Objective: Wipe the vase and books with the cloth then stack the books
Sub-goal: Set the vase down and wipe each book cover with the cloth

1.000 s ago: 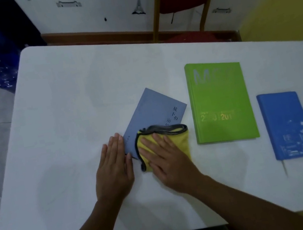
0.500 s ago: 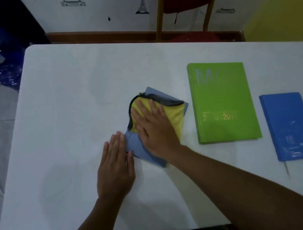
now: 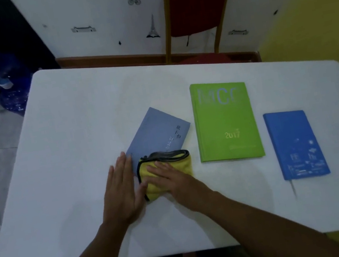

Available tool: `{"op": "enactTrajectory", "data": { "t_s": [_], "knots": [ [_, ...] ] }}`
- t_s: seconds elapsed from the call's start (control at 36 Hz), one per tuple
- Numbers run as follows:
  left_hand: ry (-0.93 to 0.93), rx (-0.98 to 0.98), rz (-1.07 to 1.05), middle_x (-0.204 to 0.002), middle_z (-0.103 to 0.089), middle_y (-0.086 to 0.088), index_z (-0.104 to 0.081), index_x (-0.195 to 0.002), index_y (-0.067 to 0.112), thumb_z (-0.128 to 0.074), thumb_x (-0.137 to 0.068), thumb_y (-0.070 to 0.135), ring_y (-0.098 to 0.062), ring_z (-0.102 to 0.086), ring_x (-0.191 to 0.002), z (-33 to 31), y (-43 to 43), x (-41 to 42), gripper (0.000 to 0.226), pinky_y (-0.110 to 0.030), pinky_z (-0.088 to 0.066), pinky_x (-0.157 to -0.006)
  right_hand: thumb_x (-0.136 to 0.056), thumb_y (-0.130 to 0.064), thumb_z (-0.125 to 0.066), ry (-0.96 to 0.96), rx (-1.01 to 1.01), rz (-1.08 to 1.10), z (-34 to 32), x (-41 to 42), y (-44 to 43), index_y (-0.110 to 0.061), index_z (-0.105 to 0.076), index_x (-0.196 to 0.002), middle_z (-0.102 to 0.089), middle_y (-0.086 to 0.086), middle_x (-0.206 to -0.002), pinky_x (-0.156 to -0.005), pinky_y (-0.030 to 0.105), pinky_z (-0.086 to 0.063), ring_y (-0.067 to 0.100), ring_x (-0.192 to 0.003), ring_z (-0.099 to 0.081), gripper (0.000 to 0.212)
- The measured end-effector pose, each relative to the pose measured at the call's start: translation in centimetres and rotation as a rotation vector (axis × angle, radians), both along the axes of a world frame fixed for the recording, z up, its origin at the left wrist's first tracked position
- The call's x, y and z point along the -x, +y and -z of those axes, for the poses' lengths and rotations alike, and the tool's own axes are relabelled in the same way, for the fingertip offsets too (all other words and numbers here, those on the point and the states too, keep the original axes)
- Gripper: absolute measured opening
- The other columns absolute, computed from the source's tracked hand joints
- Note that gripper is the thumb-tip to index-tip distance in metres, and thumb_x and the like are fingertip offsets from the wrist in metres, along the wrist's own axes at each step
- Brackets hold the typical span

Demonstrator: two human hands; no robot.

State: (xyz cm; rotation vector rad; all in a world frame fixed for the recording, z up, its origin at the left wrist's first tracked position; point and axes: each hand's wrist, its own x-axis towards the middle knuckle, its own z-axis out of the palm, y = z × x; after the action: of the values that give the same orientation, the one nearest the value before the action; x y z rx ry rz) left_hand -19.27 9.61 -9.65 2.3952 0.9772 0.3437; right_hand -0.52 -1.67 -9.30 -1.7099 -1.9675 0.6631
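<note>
A person's right hand (image 3: 173, 178) presses flat, fingers spread, on a folded yellow cloth (image 3: 166, 170) at the near corner of a grey-blue book (image 3: 157, 136) lying askew on the white table (image 3: 77, 143), while the left hand (image 3: 121, 189) lies open and palm down just beside the cloth, its fingertips touching the book's left edge as if to pin it in place. Neither hand pinches anything; both are spread flat. A larger green book (image 3: 225, 121) rests squarely to the right of the grey-blue one, close but apart, and a smaller blue notebook (image 3: 294, 143) with a ribbon marker trailing from its near edge lies farther right, well apart from the hands. No vase can be made out on the table. The cloth looks soft and thick, likely to bunch under a sideways push, so a flat palm probably governs it better than a fingertip pinch. The books appear stiff-covered and flat, light enough to slide on the smooth tabletop when rubbed, which would explain the steadying hand. For stacking, each seems best taken by its long edges, thumb above and fingers slipped under; the green one, being the broadest, would likely make the steadiest base.
</note>
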Motion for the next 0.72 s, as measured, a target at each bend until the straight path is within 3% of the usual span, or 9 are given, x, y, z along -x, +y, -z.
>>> {"op": "enactTrajectory", "data": {
  "t_s": [0.11, 0.22, 0.28, 0.33, 0.39, 0.44, 0.53, 0.64, 0.72],
  "knots": [
    [-0.038, -0.057, 0.189, -0.164, -0.034, -0.011, -0.038, -0.154, 0.005, -0.051, -0.088, 0.077, -0.021, -0.029, -0.153, -2.5, -2.7, -1.9, 0.098, -0.044, -0.021, -0.126, -0.086, 0.016, -0.057, 0.089, 0.073, 0.057, -2.1, -1.4, -1.6, -0.004, -0.054, -0.145, -0.049, 0.017, -0.154, -0.117, 0.046, -0.041, 0.028, -0.144, -0.047, 0.062],
    [-0.057, -0.008, 0.227, -0.156, -0.045, -0.008, -0.054, -0.14, 0.009, -0.072, -0.072, 0.079, -0.019, -0.037, -0.148, -3.6, -5.3, -4.3, 0.099, -0.044, -0.025, -0.125, -0.087, -0.015, -0.031, 0.141, 0.146, 0.18, -4.0, -3.0, -3.9, -0.005, -0.052, -0.146, -0.055, 0.018, -0.148, -0.116, 0.041, -0.042, 0.028, -0.137, -0.054, 0.064],
    [-0.041, 0.017, 0.227, -0.152, -0.05, -0.008, -0.053, -0.136, 0.013, -0.075, -0.073, 0.075, -0.02, -0.043, -0.144, -3.9, -6.6, -5.5, 0.091, -0.043, -0.026, -0.124, -0.083, -0.02, -0.031, 0.145, 0.169, 0.239, -4.6, -3.9, -5.6, -0.009, -0.051, -0.148, -0.056, 0.015, -0.146, -0.114, 0.039, -0.042, 0.027, -0.136, -0.053, 0.068],
    [-0.018, -0.022, 0.273, -0.144, -0.056, -0.006, -0.054, -0.133, 0.015, -0.074, -0.08, 0.064, -0.02, -0.05, -0.136, -4.3, -7.6, -6.8, 0.075, -0.041, -0.029, -0.123, -0.083, -0.009, -0.042, 0.131, 0.173, 0.282, -5.0, -5.1, -7.2, -0.011, -0.053, -0.145, -0.057, 0.014, -0.141, -0.109, 0.039, -0.046, 0.028, -0.13, -0.055, 0.063],
    [-0.018, -0.097, 0.338, -0.13, -0.065, -0.005, -0.059, -0.125, 0.014, -0.081, -0.081, 0.038, -0.022, -0.06, -0.12, -4.9, -8.6, -8.2, 0.055, -0.045, -0.041, -0.116, -0.082, 0.001, -0.051, 0.101, 0.138, 0.305, -5.3, -6.2, -8.6, -0.009, -0.057, -0.138, -0.059, 0.013, -0.135, -0.102, 0.04, -0.05, 0.03, -0.123, -0.059, 0.058],
    [0.027, -0.146, 0.369, -0.115, -0.072, -0.007, -0.063, -0.114, 0.013, -0.089, -0.065, 0.011, -0.029, -0.07, -0.106, -5.4, -9.7, -9.6, 0.055, -0.047, -0.057, -0.094, -0.084, 0.002, -0.052, 0.073, 0.109, 0.338, -5.7, -7.1, -10.1, -0.01, -0.058, -0.136, -0.06, 0.011, -0.133, -0.094, 0.041, -0.053, 0.03, -0.118, -0.061, 0.054],
    [0.106, -0.114, 0.339, -0.111, -0.075, -0.012, -0.058, -0.109, 0.016, -0.09, -0.057, -0.001, -0.043, -0.068, -0.112, -5.8, -10.9, -11.2, 0.064, -0.044, -0.061, -0.059, -0.084, -0.006, -0.054, -0.057, 0.081, 0.393, -6.2, -8.9, -12.7, -0.017, -0.059, -0.136, -0.065, 0.008, -0.129, -0.081, 0.043, -0.059, 0.03, -0.11, -0.065, 0.054],
    [0.111, -0.151, 0.346, -0.118, -0.073, -0.013, -0.054, -0.114, 0.018, -0.087, -0.065, -0.001, -0.045, -0.063, -0.12, -6.6, -11.4, -12.6, 0.062, -0.046, -0.061, -0.057, -0.078, -0.008, -0.057, -0.136, -0.001, 0.457, -6.5, -11.7, -15.5, -0.016, -0.071, -0.124, -0.075, 0.01, -0.119, -0.071, 0.046, -0.064, 0.033, -0.096, -0.075, 0.049],
    [0.055, -0.14, 0.374, -0.122, -0.071, -0.016, -0.052, -0.121, 0.016, -0.088, -0.065, -0.003, -0.046, -0.064, -0.119, -7.6, -12.2, -13.3, 0.069, -0.048, -0.062, -0.06, -0.078, -0.004, -0.052, -0.197, -0.117, 0.468, -7.3, -13.0, -16.5, -0.016, -0.075, -0.121, -0.076, 0.009, -0.117, -0.074, 0.04, -0.065, 0.029, -0.097, -0.076, 0.049]
  ]
}}
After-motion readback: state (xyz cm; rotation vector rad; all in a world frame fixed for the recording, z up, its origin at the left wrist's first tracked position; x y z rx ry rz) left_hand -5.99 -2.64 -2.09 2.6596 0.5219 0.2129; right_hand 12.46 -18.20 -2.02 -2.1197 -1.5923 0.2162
